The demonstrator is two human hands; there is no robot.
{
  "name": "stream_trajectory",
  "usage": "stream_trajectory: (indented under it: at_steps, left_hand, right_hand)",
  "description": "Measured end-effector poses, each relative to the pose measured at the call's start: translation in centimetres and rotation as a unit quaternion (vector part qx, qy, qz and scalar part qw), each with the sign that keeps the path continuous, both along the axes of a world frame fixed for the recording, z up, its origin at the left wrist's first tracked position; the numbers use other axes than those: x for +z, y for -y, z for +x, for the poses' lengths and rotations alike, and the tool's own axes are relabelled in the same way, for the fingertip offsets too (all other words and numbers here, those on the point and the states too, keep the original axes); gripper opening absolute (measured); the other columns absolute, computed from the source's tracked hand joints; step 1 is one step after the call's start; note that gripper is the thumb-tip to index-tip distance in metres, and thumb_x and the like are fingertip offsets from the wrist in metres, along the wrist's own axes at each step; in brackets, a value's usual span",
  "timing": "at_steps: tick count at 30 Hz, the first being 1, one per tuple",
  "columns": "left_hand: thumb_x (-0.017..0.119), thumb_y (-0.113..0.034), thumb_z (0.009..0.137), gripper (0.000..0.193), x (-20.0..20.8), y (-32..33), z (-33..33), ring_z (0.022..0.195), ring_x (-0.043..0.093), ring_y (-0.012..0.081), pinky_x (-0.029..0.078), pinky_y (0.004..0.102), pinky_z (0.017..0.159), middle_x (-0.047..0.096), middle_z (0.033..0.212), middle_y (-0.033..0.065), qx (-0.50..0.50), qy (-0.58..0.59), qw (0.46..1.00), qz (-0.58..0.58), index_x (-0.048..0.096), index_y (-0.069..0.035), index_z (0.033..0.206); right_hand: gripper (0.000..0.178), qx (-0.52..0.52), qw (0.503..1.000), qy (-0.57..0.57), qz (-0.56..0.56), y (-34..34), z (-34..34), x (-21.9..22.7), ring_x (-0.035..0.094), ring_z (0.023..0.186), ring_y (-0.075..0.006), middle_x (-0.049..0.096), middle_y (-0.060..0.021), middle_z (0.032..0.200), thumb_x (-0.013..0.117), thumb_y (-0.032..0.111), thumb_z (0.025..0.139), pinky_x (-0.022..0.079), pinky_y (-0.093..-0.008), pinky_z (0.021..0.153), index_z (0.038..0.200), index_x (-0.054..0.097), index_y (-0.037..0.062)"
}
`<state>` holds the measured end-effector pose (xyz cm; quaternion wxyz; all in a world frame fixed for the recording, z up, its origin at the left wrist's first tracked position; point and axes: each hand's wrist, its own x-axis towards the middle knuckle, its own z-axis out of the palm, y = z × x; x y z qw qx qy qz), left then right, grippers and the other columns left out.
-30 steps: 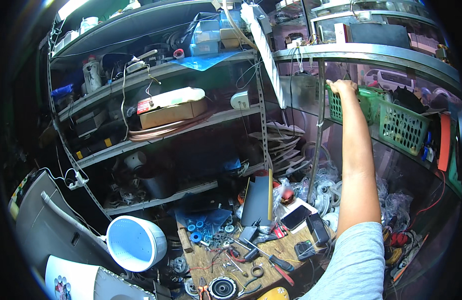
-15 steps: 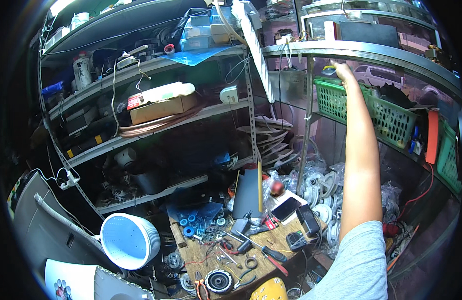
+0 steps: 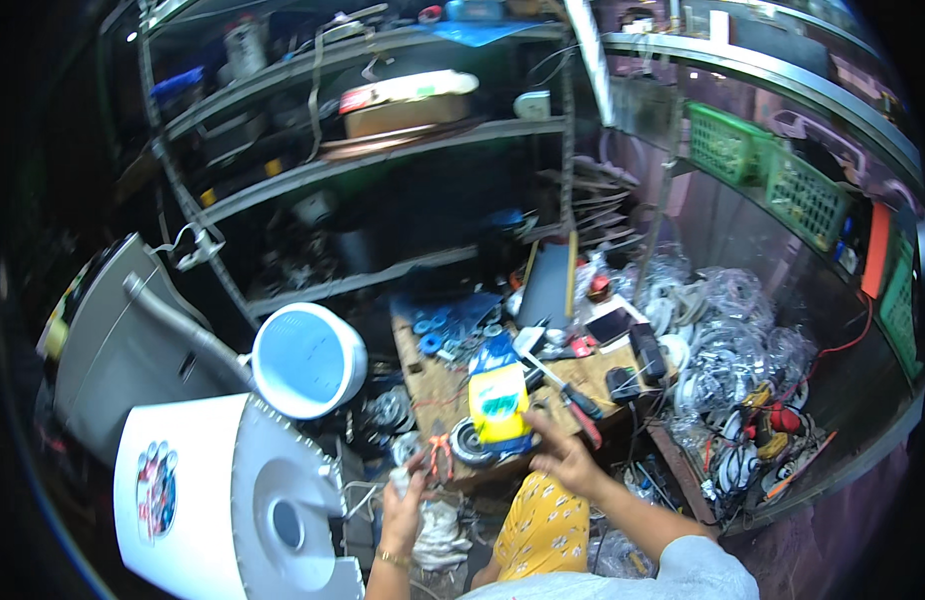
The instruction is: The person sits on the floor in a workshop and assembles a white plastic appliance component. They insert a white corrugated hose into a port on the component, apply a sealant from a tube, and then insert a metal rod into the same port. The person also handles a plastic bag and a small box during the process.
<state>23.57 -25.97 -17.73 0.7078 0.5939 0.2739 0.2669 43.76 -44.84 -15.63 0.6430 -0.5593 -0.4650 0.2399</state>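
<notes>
A yellow and blue packet (image 3: 499,400) with a green-white patch is over the front of the wooden workbench (image 3: 443,385), covering some tools. My right hand (image 3: 573,465) is beside its lower right corner, fingers spread and slightly blurred; whether a fingertip touches the packet I cannot tell. Low in the middle, my left hand (image 3: 401,515) is closed around a small white piece (image 3: 400,481) whose kind is unclear. Between the left hand and the packet are orange-handled pliers (image 3: 441,455) and a round black part with a pale rim (image 3: 470,440).
A white washing-machine tub cover (image 3: 198,480) and a blue-lined white tub (image 3: 308,360) stand at left. Plastic-wrapped wheel-like parts (image 3: 728,340) pile up at right. Green baskets (image 3: 808,195) are on the right-hand shelf. Screwdrivers (image 3: 573,395) and a black adapter (image 3: 623,383) lie on the bench.
My right hand has come down from the green basket, where it gripped something yellow and blue, to the bench. The packet now appears there. My left hand has entered view, and the view has tilted downward.
</notes>
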Motion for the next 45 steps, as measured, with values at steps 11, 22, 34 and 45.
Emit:
stream_trajectory:
  at_steps: [11,22,34,45]
  left_hand:
    - [0.071,-0.016,0.083,0.021,1.4,2.0,-6.6,0.074,0.062,0.0115,0.049,0.0274,0.068,0.068,0.081,0.0084,0.149,-0.025,0.97,0.191,0.066,0.002,0.093]
    - [0.073,-0.015,0.077,0.018,1.8,4.9,-9.1,0.066,0.064,0.0343,0.047,0.0386,0.058,0.064,0.07,0.0162,0.153,-0.099,0.912,0.367,0.063,-0.002,0.084]
    - [0.067,-0.01,0.08,0.017,-1.7,6.0,-11.9,0.058,0.053,0.0171,0.043,0.0341,0.057,0.056,0.065,0.0104,0.148,-0.138,0.93,0.307,0.055,0.002,0.077]
    - [0.068,-0.013,0.085,0.019,-4.2,4.9,-14.2,0.065,0.05,0.0104,0.043,0.0288,0.061,0.057,0.07,0.004,0.204,-0.114,0.958,0.166,0.057,0.002,0.082]
  right_hand:
    - [0.034,-0.007,0.999,-0.031,0.019,-4.3,-12.1,-4.3,0.05,0.11,-0.0243,0.052,-0.0125,0.113,0.06,0.017,0.087,0.038,-0.0347,0.097,0.116,0.053,0.0008]
    - [0.016,0.034,0.996,-0.042,-0.074,-7.3,-13.8,-0.6,0.06,0.079,-0.0092,0.067,-0.0057,0.084,0.066,0.011,0.085,0.049,-0.0267,0.073,0.091,0.066,-0.0035]
    - [0.015,-0.095,0.851,-0.509,0.09,-8.1,-10.3,-2.9,0.059,0.074,-0.0081,0.069,-0.0026,0.084,0.069,0.02,0.086,0.047,-0.0271,0.065,0.09,0.069,0.0054]
    - [0.029,-0.038,0.976,-0.212,-0.024,-4.6,-6.5,-4.2,0.057,0.076,-0.0058,0.068,-0.0016,0.097,0.065,0.014,0.088,0.046,-0.0203,0.066,0.115,0.064,0.0035]
